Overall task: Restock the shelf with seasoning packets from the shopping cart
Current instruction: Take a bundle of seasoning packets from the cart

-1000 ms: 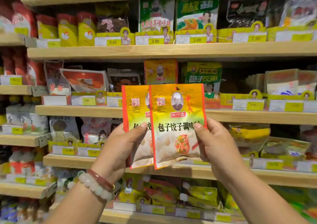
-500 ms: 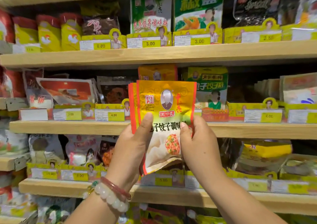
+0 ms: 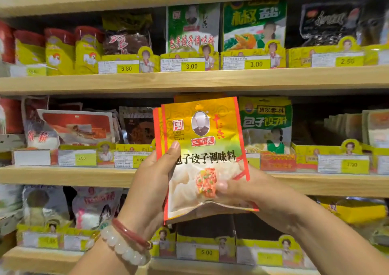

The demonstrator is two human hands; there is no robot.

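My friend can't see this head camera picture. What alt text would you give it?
Two hands hold stacked orange-yellow seasoning packets before wooden shop shelves of packaged spices. The left hand, wrist braceleted, grips their left edge; the right hand pinches the lower right.

Rear packet (image 3: 157, 131) (mostly hidden)

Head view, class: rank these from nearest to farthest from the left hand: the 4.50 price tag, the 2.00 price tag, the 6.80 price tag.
1. 4.50 price tag, just left of the left hand.
2. 2.00 price tag, same shelf, further left.
3. 6.80 price tag, shelf above.
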